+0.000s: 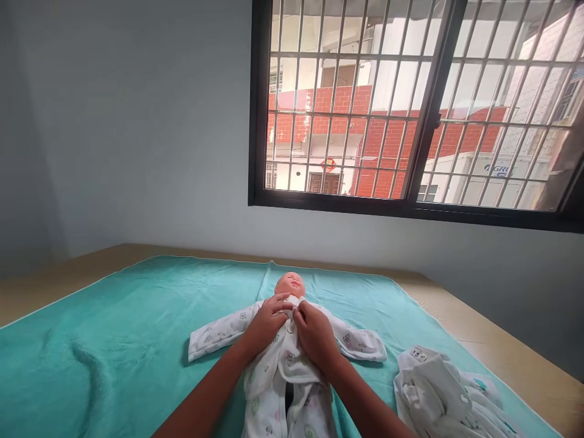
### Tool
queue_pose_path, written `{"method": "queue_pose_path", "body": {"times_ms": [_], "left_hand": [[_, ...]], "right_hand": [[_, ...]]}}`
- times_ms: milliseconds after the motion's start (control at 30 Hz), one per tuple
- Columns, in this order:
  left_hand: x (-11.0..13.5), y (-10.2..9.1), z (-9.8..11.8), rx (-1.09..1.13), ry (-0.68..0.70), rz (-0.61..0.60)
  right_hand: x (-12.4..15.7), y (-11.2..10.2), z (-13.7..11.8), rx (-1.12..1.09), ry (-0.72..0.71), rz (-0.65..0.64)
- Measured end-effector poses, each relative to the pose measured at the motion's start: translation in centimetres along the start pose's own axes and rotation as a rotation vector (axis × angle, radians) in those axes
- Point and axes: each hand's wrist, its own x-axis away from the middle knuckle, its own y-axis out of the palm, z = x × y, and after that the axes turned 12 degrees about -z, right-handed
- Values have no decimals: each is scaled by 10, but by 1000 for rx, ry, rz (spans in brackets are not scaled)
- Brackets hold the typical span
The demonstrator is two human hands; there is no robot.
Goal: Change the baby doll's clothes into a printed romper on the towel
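A baby doll [291,284] lies on its back, its head toward the wall. It wears a white printed baby jacket [289,359] with long sleeves spread to both sides, and printed trousers [264,410] below. A button [291,330] shows on the jacket's front. My left hand [269,319] rests on the upper chest, its fingers closed on the jacket front near the collar. From the other side my right hand [316,331] pinches the jacket just under the neck. The fingertips almost meet, and what lies between them is partly hidden.
A turquoise blanket [150,340] covers most of the wooden table [493,340]. White folded baby clothes [433,389] lie in a heap at the right. Behind stand a pale wall [137,134] and a barred window [347,204].
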Motion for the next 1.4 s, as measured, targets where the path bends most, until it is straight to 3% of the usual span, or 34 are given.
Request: {"method": "queue_pose_path", "body": {"times_ms": [300,567,800,1000,1133,1267,1400], "left_hand": [[0,3,5,-20,5,-15],[1,9,7,-46,3,123],[3,8,8,-27,-4,102],[4,16,13,-266,41,164],[4,20,11,-345,39,162],[4,19,8,-331,34,248],[4,18,7,-277,37,183]], "right_hand": [[1,2,6,-124,-61,75],[2,4,8,-250,-95,127],[1,0,12,-389,-129,53],[-3,-4,20,-492,-102,-50],[-3,-1,22,-502,-89,-37],[-1,2,24,-508,-51,36],[-5,5,25,-520,-29,44]]}}
